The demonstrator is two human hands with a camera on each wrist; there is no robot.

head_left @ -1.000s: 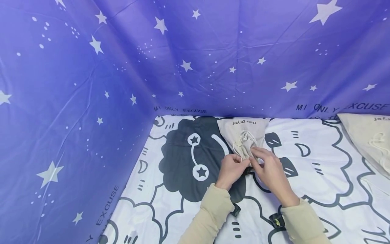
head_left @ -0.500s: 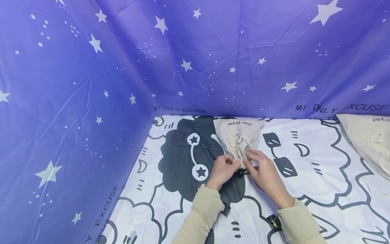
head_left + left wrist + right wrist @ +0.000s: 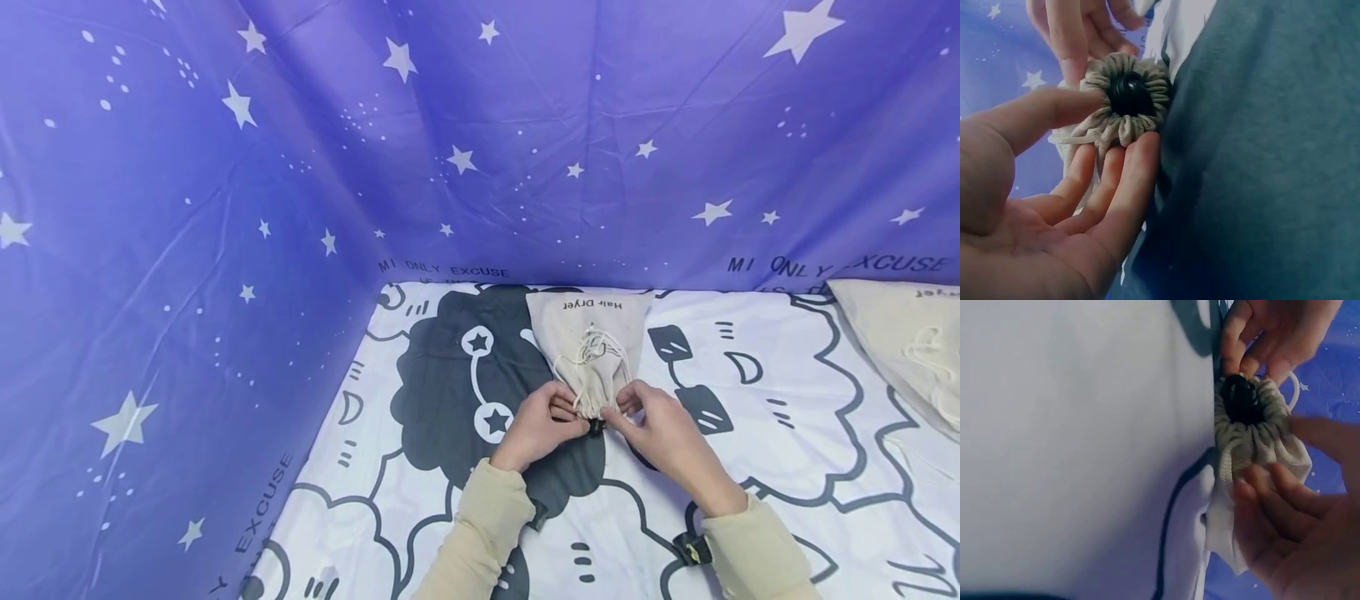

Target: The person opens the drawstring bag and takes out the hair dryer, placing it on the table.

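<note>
A beige drawstring bag (image 3: 587,321) printed "Hair Dryer" lies on the patterned cloth near the back wall, its gathered mouth toward me. White cord hangs loosely over its front. Inside the puckered opening shows a glossy black item (image 3: 1130,94), mostly hidden by the bag. My left hand (image 3: 542,423) grips the left side of the mouth, thumb on the near rim and fingers along the other side. On the right side, my right hand (image 3: 663,429) holds the gathered fabric between thumb and curled fingers, as the right wrist view shows.
Another beige drawstring bag (image 3: 903,342) lies at the right edge, partly out of view. White cloth (image 3: 798,450) with cartoon sheep covers the surface. Purple star-printed sheets (image 3: 525,200) rise at the back and left. Black straps (image 3: 692,547) show by the sleeves.
The bag has shifted slightly left. Both hands have changed their hold from pinching close together on top to the two sides of the mouth, where the black item now shows more.
</note>
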